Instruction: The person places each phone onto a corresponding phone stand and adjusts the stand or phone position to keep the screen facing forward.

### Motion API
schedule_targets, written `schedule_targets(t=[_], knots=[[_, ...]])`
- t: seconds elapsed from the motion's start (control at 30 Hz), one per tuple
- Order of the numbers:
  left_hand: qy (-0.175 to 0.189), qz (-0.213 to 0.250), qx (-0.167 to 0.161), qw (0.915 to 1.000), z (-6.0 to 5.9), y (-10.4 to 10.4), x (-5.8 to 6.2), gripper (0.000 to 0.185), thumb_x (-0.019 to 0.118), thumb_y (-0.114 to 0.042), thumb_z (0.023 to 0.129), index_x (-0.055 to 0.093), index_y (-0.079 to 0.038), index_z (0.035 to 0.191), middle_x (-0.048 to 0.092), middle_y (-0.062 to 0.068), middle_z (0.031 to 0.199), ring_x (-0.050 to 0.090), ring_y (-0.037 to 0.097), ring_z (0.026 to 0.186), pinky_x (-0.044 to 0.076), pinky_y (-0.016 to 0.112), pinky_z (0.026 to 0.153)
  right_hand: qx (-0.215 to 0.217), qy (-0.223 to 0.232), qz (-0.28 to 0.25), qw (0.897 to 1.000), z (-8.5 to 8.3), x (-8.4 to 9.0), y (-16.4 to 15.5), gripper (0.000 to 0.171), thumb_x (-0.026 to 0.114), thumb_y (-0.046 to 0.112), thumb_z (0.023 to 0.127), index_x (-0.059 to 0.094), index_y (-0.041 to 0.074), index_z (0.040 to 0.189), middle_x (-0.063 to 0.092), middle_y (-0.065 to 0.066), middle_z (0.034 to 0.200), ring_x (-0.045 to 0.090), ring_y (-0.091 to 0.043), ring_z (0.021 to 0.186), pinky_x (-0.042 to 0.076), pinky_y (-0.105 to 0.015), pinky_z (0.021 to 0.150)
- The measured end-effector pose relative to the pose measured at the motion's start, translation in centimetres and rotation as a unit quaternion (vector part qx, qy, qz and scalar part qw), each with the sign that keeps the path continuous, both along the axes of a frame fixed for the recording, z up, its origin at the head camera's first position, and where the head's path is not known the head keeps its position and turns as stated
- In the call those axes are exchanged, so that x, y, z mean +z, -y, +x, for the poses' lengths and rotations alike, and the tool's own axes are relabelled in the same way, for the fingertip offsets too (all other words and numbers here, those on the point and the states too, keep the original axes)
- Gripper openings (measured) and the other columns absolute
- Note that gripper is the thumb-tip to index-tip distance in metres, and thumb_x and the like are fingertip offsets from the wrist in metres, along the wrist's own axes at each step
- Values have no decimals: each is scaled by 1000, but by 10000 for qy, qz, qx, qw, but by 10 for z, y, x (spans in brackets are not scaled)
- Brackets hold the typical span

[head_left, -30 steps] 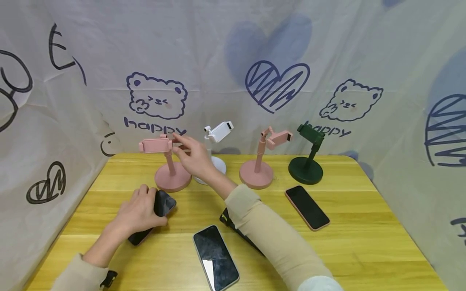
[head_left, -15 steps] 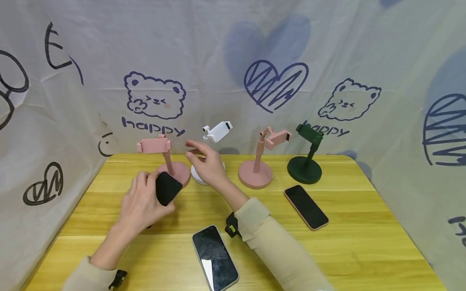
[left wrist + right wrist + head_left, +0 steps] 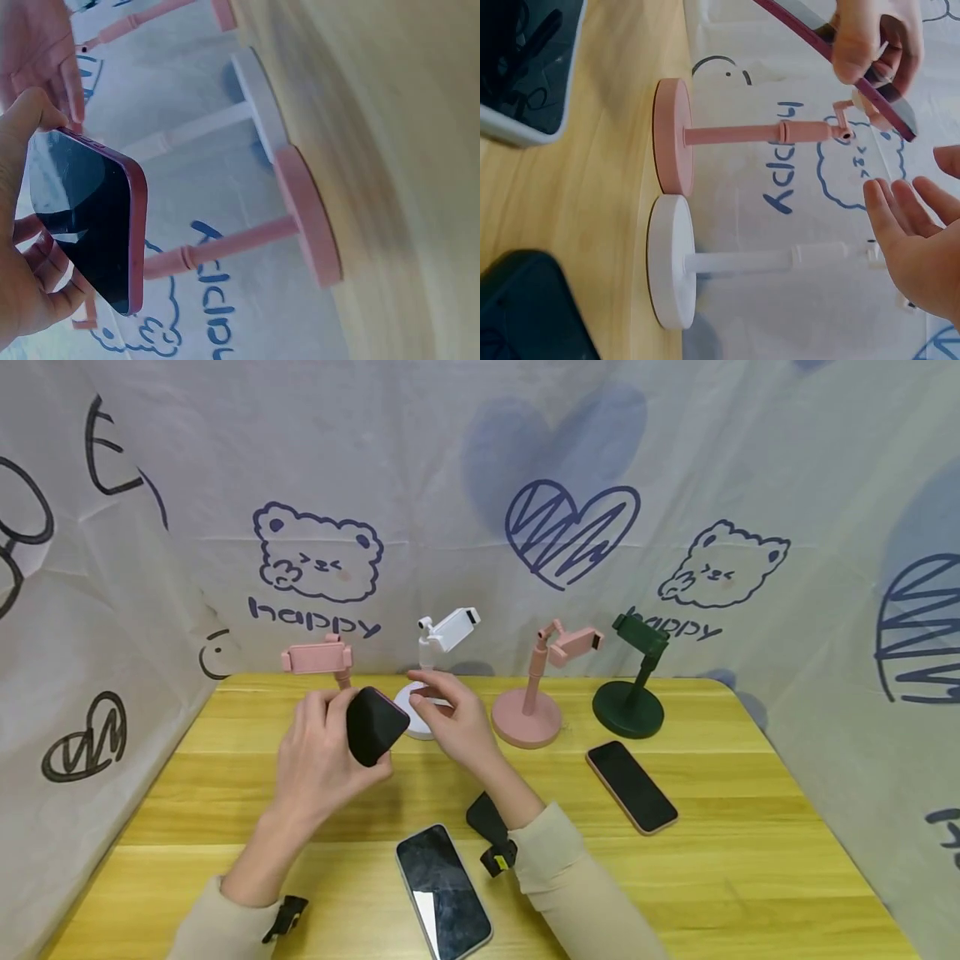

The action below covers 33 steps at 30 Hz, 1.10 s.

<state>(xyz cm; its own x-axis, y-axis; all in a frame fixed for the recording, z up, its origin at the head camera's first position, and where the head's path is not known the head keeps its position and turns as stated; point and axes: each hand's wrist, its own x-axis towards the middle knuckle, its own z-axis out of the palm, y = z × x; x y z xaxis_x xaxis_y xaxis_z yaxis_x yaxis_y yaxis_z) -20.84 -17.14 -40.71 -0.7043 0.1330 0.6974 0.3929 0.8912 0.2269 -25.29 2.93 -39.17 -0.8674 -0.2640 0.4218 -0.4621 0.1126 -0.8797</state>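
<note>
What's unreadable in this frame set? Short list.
- Round base of the left pink phone stand: head view, hidden behind the left hand and its dark red-edged phone.
- Black object by the right hand: head view, partly covered by the wrist.
- Wooden tabletop: left wrist view, motion-blurred.

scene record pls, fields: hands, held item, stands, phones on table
left hand: grips a dark phone, lifted off the table
right hand: open, empty, beside that phone
stands: left pink stand, white stand, second pink stand, dark green stand; all clamps empty
phones on table: silver-edged phone, pink-cased phone
</note>
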Motion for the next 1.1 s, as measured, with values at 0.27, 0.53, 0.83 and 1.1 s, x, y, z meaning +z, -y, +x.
schedule_targets(t=[0.27,0.53,0.83,1.1], knots=[[-293,-158,-424,9985,-5,-23,11,89,89,-39,57,54,-5,132,53,19,116,53,33,98,57,49,75,163,-39,-135,9998,14,-4,-25,37,64,11,99,62,5,135,64,-12,135,65,-33,118,58,-32,98],[-453,-276,-1104,9925,-12,-48,14,92,92,-36,55,55,-4,133,53,20,119,52,36,101,51,46,85,-128,191,-211,9995,24,-5,-49,35,65,13,99,64,7,134,67,-13,132,66,-28,116,58,-24,94],[-308,-464,-1241,9907,-14,-65,19,89,88,-40,62,53,-10,138,53,18,123,52,35,104,51,44,86,-489,-52,-374,9981,27,-1,-65,28,68,10,96,70,2,123,71,-19,120,70,-27,106,60,-24,88],[-260,-528,-1378,9887,-16,-71,23,87,87,-37,63,55,-13,140,53,15,123,50,31,103,48,42,85,-504,-415,-261,9975,24,2,-77,25,73,5,91,73,0,116,71,-21,108,74,-29,93,63,-28,77]])
